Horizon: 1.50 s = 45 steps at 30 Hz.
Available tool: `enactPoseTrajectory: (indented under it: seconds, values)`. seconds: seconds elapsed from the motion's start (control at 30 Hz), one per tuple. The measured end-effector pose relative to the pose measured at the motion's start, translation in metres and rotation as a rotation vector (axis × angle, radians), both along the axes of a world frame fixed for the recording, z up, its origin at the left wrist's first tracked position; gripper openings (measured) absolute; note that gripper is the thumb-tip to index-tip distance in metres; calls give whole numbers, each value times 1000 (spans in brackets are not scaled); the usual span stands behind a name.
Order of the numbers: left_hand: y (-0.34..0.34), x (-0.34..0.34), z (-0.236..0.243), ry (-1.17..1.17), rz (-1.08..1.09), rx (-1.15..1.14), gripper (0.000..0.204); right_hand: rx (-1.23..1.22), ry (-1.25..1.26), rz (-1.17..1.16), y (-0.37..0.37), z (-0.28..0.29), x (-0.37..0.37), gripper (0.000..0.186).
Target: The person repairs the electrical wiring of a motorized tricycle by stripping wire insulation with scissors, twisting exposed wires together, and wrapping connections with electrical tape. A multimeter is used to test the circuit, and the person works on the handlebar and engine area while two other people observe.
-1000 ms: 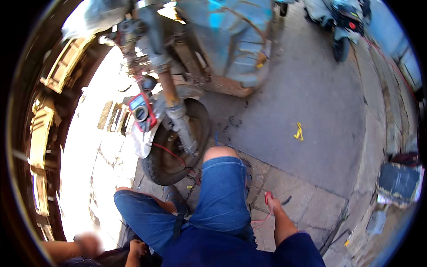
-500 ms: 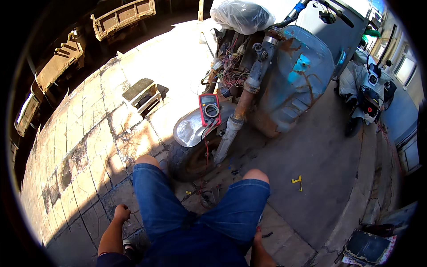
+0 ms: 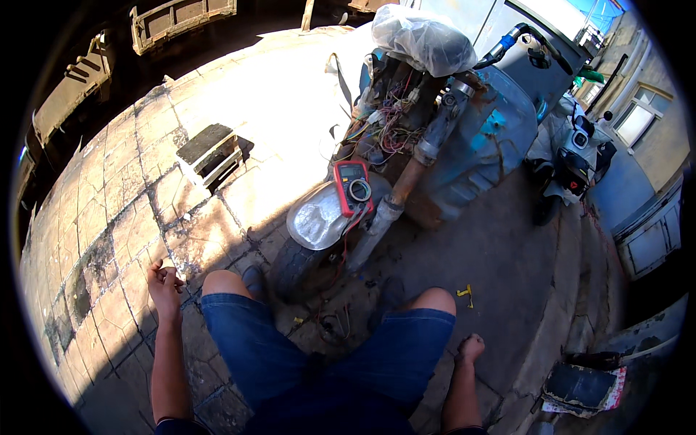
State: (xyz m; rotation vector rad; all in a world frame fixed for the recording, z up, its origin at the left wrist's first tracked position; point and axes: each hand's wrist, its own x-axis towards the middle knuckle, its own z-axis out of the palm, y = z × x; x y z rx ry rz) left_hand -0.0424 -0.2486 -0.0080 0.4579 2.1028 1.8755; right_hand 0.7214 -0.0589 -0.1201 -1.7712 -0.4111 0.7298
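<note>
My left hand (image 3: 165, 284) is raised over the paving to the left of my knee, with its fingers loosely apart and nothing in them. To the right of my other knee, my right hand (image 3: 471, 348) is closed in a fist; whatever may be inside is hidden. Ahead of me is the front of a worn motor tricycle (image 3: 435, 141) with a rusty fork. A red multimeter (image 3: 353, 190) rests on its silver front mudguard (image 3: 317, 217), with leads hanging down by the wheel. Above it, a tangle of bare wiring (image 3: 399, 127) spills out. Neither hand touches these things.
A small low stool (image 3: 208, 148) stands on the sunlit paving at left. A yellow piece (image 3: 465, 295) and loose cables (image 3: 333, 322) lie on the ground. A parked scooter (image 3: 573, 159) is at right, and a dark flat pad (image 3: 580, 386) lies lower right.
My left hand has risen forward and left, its fingers loosening. My right hand has come out from beside my thigh, forward and right. The view has shifted slightly; the multimeter stays on the mudguard.
</note>
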Motion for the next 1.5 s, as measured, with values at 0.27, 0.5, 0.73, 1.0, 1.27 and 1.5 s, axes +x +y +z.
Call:
enactPoseTrajectory:
  seconds: [0.27, 0.5, 0.73, 1.0, 1.27, 1.5]
  values:
    - [155, 137, 94, -22, -458, 315, 45, 621, -38, 605, 119, 205, -162, 9]
    - [268, 184, 130, -67, -525, 560, 43, 503, -273, 1157, 140, 265, -328, 16]
    - [315, 195, 116, 141, -722, 599, 39, 475, -558, 1392, 181, 263, -369, 23]
    - [328, 179, 105, 756, -934, 289, 28, 488, -550, 1349, 202, 234, -357, 35]
    - [326, 189, 108, 986, -961, 170, 35, 535, -714, 1387, 194, 227, -359, 40]
    - [324, 191, 108, 1050, -968, 121, 38, 595, -752, 1361, 191, 222, -353, 38]
